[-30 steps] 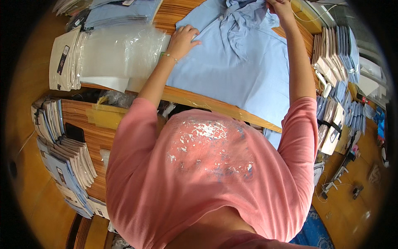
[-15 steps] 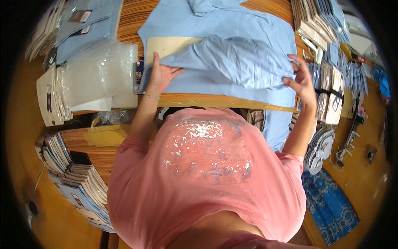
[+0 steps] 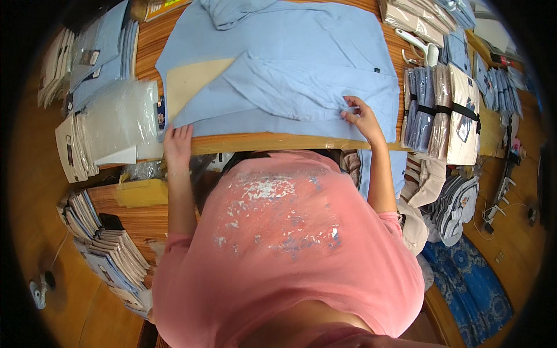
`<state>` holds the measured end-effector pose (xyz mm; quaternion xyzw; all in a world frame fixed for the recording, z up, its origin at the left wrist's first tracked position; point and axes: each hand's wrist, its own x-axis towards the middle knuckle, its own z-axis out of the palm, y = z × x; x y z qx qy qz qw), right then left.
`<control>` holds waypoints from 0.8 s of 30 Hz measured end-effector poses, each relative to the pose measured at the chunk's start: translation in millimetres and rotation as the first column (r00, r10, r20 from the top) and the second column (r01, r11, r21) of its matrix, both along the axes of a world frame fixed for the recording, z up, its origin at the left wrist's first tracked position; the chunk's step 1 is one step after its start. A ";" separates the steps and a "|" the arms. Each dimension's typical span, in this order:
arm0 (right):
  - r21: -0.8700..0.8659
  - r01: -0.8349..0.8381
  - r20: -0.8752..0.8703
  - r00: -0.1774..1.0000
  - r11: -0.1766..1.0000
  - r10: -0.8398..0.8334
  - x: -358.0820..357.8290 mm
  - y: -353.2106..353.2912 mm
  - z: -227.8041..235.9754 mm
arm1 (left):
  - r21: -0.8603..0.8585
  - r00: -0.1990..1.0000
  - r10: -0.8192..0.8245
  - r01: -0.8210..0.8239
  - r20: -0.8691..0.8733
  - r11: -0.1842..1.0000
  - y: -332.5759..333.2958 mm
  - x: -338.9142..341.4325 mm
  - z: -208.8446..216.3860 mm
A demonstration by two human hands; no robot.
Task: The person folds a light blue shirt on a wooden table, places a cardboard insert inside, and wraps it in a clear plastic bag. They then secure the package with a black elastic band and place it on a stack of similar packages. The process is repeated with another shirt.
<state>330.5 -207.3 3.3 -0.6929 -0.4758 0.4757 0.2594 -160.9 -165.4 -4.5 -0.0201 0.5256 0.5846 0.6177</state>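
Note:
A light blue shirt (image 3: 301, 35) lies spread on the wooden table. One side is folded over toward me, with a creased sleeve (image 3: 284, 95) on top. Between the layers a beige card (image 3: 197, 84) shows at the left. My left hand (image 3: 178, 142) rests at the shirt's near left corner, fingers stretched out on the cloth; its thumb is hard to make out. Farther right, my right hand (image 3: 364, 120) has thumb and fingers bent around the sleeve end, pinching the cloth.
Clear plastic bags (image 3: 122, 116) lie left of the shirt, beside folded shirts (image 3: 98, 58). Banded packs of wrapped shirts (image 3: 441, 110) and a white-handled tool (image 3: 418, 43) are at the right. More folded shirts (image 3: 116, 255) stand low on the left. The table's front edge (image 3: 261, 142) runs before me.
My left hand has come down from the fold to the shirt's near left corner. My right hand has shifted left and nearer with the sleeve end, and the fold now lies flatter.

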 end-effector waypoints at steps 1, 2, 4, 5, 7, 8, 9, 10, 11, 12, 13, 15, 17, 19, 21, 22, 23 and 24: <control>-0.125 0.031 -0.142 0.989 0.992 -0.049 -2.8 5.2 22.2 | -0.056 0.989 0.092 -0.098 -0.112 0.994 -10.5 0.3 10.3; -0.040 -0.058 -0.027 0.998 0.997 0.057 8.2 12.7 28.5 | -0.099 0.959 0.174 -0.200 -0.225 0.975 -14.6 2.9 21.1; 0.096 -0.251 0.231 0.947 0.963 0.224 39.7 29.4 34.5 | 0.165 0.724 0.236 -0.170 -0.648 0.972 0.0 23.6 41.0; 0.072 -0.241 0.300 0.931 0.968 0.209 61.0 53.2 33.5 | 0.282 0.533 0.294 -0.106 -0.793 0.954 9.8 36.3 52.9; 0.187 -0.261 0.464 0.873 0.947 0.149 88.9 123.0 23.5 | 0.383 0.426 0.285 0.164 -0.859 0.909 60.3 66.3 66.4; 0.315 -0.301 0.553 0.829 0.900 0.084 98.1 160.1 18.8 | 0.334 0.248 0.254 0.372 -0.935 0.866 101.7 68.1 56.3; 0.449 -0.345 0.657 0.753 0.824 -0.044 112.4 195.3 -0.5 | 0.334 0.235 0.242 0.537 -0.941 0.775 144.4 89.2 56.6; 0.565 -0.411 0.722 0.665 0.716 -0.188 122.0 220.3 -14.9 | 0.263 0.110 0.256 0.664 -0.960 0.700 193.7 91.0 40.9; 0.510 -0.475 0.800 0.568 0.717 -0.192 114.2 238.7 -24.3 | 0.261 0.118 0.253 0.697 -0.960 0.667 223.9 95.7 34.8; 0.443 -0.529 0.869 0.451 0.724 -0.202 105.3 252.9 -32.0 | 0.204 -0.004 0.285 0.690 -0.959 0.694 258.6 92.9 9.3; 0.370 -0.569 0.921 0.325 0.735 -0.212 95.4 267.7 -34.9 | 0.144 -0.125 0.306 0.677 -0.944 0.722 285.5 87.2 -18.1; 0.147 -0.514 0.978 0.205 0.845 -0.045 66.3 270.8 -16.0 | -0.125 -0.358 0.073 0.499 -0.931 0.858 305.7 80.1 -49.3; -0.134 -0.386 0.971 0.131 0.913 0.198 73.0 264.4 -0.1 | -0.328 -0.589 -0.058 0.363 -0.806 0.872 306.1 104.9 -47.3; -0.164 -0.345 0.956 0.176 0.924 0.236 85.4 259.0 20.5 | -0.431 -0.502 -0.196 0.408 -0.842 0.805 309.7 105.5 -29.4; -0.099 -0.364 0.931 0.294 0.926 0.215 104.0 252.2 33.0 | -0.428 -0.291 -0.315 0.560 -0.903 0.709 318.8 82.4 -31.4; -0.016 -0.402 0.912 0.369 0.915 0.178 106.4 250.6 42.9 | -0.350 -0.118 -0.369 0.662 -0.922 0.663 329.0 50.1 -34.6; 0.066 -0.430 0.884 0.444 0.900 0.147 107.4 246.8 56.1 | -0.248 0.053 -0.428 0.747 -0.902 0.617 332.5 30.5 -35.5; 0.135 -0.426 0.851 0.513 0.894 0.116 114.4 235.3 66.6 | -0.162 0.159 -0.407 0.743 -0.900 0.649 328.7 35.5 -29.7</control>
